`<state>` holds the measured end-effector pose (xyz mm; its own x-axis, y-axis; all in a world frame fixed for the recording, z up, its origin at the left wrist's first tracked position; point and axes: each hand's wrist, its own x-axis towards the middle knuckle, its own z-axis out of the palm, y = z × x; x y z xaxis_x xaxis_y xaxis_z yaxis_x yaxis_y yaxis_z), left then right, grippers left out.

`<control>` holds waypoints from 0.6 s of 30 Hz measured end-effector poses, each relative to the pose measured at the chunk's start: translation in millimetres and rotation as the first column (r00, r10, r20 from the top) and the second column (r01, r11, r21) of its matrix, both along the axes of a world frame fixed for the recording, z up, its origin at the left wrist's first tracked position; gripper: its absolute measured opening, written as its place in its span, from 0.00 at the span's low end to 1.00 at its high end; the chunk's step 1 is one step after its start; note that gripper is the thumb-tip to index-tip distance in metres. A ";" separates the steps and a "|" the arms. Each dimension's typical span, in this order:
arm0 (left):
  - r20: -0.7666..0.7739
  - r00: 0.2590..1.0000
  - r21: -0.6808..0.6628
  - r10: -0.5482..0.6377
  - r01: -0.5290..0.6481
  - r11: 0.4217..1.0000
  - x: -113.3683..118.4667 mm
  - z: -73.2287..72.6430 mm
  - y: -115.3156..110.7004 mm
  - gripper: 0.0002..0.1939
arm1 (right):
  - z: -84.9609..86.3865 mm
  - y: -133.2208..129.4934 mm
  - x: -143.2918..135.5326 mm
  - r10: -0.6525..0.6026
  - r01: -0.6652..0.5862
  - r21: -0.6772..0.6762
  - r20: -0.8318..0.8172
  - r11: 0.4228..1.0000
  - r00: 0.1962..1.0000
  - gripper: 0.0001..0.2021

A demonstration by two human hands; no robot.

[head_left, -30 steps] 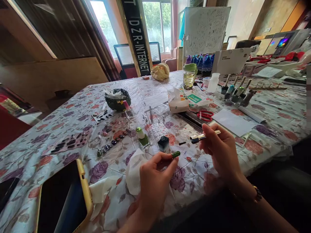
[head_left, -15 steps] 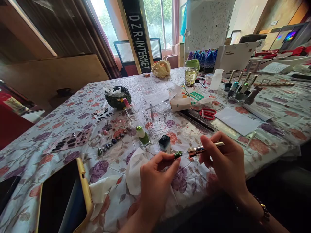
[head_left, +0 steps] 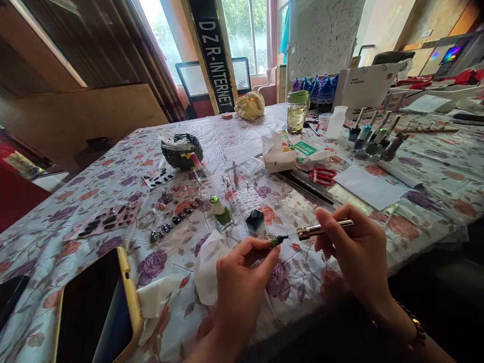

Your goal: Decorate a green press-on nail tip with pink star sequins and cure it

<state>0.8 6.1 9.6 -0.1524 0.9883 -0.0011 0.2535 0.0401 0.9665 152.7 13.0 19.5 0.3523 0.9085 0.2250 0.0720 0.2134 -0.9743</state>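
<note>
Over the floral tablecloth [head_left: 162,312], head view: your left hand [head_left: 242,272] is closed in a pinch, thumb and forefinger gripping a green nail tip [head_left: 277,242] by one end. Nail tip sits just in front of the dark square bottle [head_left: 255,222], free end pointing at your right hand [head_left: 353,252].

Your right hand grasps the gold brush handle [head_left: 325,228] between thumb and fingers, handle lying close to level. Dark bristles [head_left: 283,237] are at the free end of the nail tip (contact or tiny gap, can't tell from here). You've got a bracelet [head_left: 416,322] on the right wrist.

Green polish bottle [head_left: 222,214] stands capped, left of the dark square bottle. White tissue [head_left: 207,269] lies crumpled beside your left hand. Further left, a row of glossy nails [head_left: 172,224], then a sheet of dark nails [head_left: 109,219], with the yellow-cased phone [head_left: 96,307] nearer you.

Farther out: woven basket [head_left: 183,154] holding white stuff, tissue pack [head_left: 279,156], red-handled scissors [head_left: 322,176], white paper [head_left: 369,187] beyond your right hand. Cup with green lid [head_left: 297,112] is upright at the back; a cluster of gold-capped bottles [head_left: 374,143] stands right of it.
</note>
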 end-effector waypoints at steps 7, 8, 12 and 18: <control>-0.009 1.000 -0.004 -0.005 0.005 1.000 -1.7 -2.3 0.4 0.07 | 0.7 0.2 6.0 -0.031 0.031 -0.015 0.011 0.999 0.999 0.15; -0.005 1.000 -0.002 -0.007 0.007 1.000 -1.8 -2.8 0.3 0.07 | 1.7 0.1 6.6 -0.039 0.039 -0.011 0.010 0.999 0.999 0.15; -0.001 1.000 0.000 -0.010 0.010 1.000 -1.7 -3.1 -0.3 0.07 | 5.9 -0.4 5.9 -0.047 0.048 0.008 -0.018 0.999 0.999 0.15; -0.020 1.000 -0.001 -0.004 0.004 1.000 -1.7 -2.2 0.1 0.08 | 7.3 -2.3 -1.7 0.042 -0.042 0.021 -0.011 0.999 0.999 0.15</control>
<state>-1.0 6.2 7.4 -0.1480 0.9890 0.0014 0.2732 0.0395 0.9612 151.0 10.7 26.9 0.3163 0.9179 0.2398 0.0513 0.2358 -0.9704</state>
